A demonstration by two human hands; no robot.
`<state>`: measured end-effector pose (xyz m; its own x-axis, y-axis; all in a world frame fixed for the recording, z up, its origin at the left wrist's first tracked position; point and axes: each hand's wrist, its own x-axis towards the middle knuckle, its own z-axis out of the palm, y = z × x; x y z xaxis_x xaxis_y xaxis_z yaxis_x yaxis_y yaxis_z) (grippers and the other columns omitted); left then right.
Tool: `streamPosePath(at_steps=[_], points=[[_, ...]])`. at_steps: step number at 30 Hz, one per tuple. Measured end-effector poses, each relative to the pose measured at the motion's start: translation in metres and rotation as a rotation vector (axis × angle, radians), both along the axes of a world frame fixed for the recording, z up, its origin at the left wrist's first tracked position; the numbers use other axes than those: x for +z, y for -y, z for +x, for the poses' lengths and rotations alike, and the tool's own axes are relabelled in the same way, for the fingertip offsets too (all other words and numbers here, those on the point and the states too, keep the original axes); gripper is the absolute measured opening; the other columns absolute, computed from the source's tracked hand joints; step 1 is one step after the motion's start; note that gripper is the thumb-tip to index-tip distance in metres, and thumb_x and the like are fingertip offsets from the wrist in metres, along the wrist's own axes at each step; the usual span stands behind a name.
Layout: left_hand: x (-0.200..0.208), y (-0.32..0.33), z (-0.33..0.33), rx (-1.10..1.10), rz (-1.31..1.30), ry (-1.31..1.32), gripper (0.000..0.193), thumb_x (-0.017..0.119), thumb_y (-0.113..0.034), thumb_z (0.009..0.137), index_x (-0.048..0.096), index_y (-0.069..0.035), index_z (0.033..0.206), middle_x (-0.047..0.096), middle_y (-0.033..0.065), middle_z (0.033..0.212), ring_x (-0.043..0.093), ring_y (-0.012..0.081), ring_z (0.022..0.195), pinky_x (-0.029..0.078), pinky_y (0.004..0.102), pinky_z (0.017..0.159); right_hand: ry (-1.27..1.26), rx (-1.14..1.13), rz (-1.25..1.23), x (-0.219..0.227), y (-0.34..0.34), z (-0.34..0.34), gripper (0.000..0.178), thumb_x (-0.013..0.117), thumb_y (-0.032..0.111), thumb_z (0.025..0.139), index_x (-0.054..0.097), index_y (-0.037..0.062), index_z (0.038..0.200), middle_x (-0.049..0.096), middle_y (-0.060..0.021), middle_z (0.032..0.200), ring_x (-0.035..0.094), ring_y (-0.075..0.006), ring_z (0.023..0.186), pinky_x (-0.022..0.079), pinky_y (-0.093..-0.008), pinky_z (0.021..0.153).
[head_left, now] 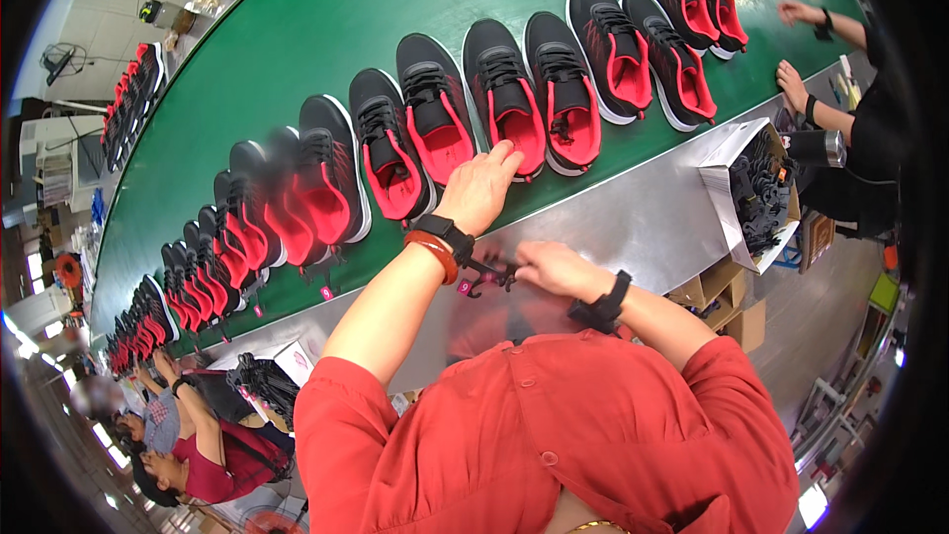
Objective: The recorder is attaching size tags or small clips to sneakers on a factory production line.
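Black sneakers with coral-red linings and white soles stand in a row on the green work surface. My left hand (479, 188) reaches over the heel end of a sneaker (499, 64), fingers stretched toward its collar; its thumb is hidden. Close to my body, my right hand (556, 267) is closed on a small black plastic shoe hanger (491, 277). A pink tag (464, 287) shows beside the hanger. To the right of my left hand, another sneaker (561, 89) has a black hanger (561, 129) lying in its opening.
A white box of black hangers (759, 193) stands at the right, beside the metal ledge (633, 188). Another person's hands (796, 84) are at the far right of the green surface (297, 30). More people (213, 445) sit at the lower left, near further sneakers.
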<state>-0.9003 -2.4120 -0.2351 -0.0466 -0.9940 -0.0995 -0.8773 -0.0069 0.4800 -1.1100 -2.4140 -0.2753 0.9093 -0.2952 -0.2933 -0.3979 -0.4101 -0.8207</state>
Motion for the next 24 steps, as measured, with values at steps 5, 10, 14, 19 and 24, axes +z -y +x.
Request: streamPosePath(at_steps=[5,10,14,19,24], points=[[-0.02,0.01,0.003,-0.01,0.082,-0.026,0.016,0.047,-0.01,0.087,0.055,-0.003,0.098,0.06,0.0154,0.098,0.063,0.0356,0.087,0.051,0.0464,0.072,0.132,-0.709,0.772,0.004,0.025,-0.019,0.02,0.044,0.016,0.102,0.043,0.0021,0.116,0.061,-0.0056,0.078,0.059,-0.0097,0.058,0.047,-0.0224,0.052],[-0.02,0.012,0.004,-0.004,0.073,-0.065,0.015,0.046,-0.012,0.088,0.055,-0.003,0.096,0.06,0.0169,0.094,0.063,0.0364,0.086,0.05,0.047,0.072,0.14,-0.765,0.846,-0.001,0.018,-0.008,0.02,0.041,0.018,0.103,0.044,0.0026,0.115,0.061,-0.0064,0.079,0.06,-0.011,0.059,0.048,-0.0234,0.052],[-0.02,0.013,0.004,-0.006,0.068,-0.071,0.014,0.047,-0.011,0.088,0.054,-0.002,0.094,0.059,0.017,0.092,0.062,0.0373,0.086,0.05,0.047,0.071,0.078,-0.668,0.95,0.001,0.006,0.001,0.021,0.04,0.02,0.104,0.045,0.0028,0.113,0.061,-0.0059,0.077,0.058,-0.0104,0.057,0.047,-0.0243,0.053],[-0.02,0.019,0.006,-0.007,0.111,-0.023,0.014,0.047,-0.009,0.087,0.054,-0.002,0.097,0.058,0.0168,0.092,0.062,0.0378,0.087,0.05,0.0472,0.071,-0.083,-0.45,0.678,0.008,0.033,0.018,0.026,0.053,0.03,0.098,0.055,0.0044,0.097,0.053,-0.0014,0.058,0.049,-0.0095,0.049,0.04,-0.0285,0.05],[-0.007,0.009,-0.003,-0.163,0.145,-0.031,0.048,0.055,-0.006,0.084,0.05,-0.017,0.131,0.056,0.0163,0.119,0.063,0.0366,0.096,0.054,0.0446,0.074,-0.178,-0.313,0.637,0.019,0.077,0.001,0.029,0.063,0.035,0.093,0.063,0.0062,0.087,0.05,0.0001,0.054,0.048,-0.0084,0.047,0.038,-0.0291,0.049]])
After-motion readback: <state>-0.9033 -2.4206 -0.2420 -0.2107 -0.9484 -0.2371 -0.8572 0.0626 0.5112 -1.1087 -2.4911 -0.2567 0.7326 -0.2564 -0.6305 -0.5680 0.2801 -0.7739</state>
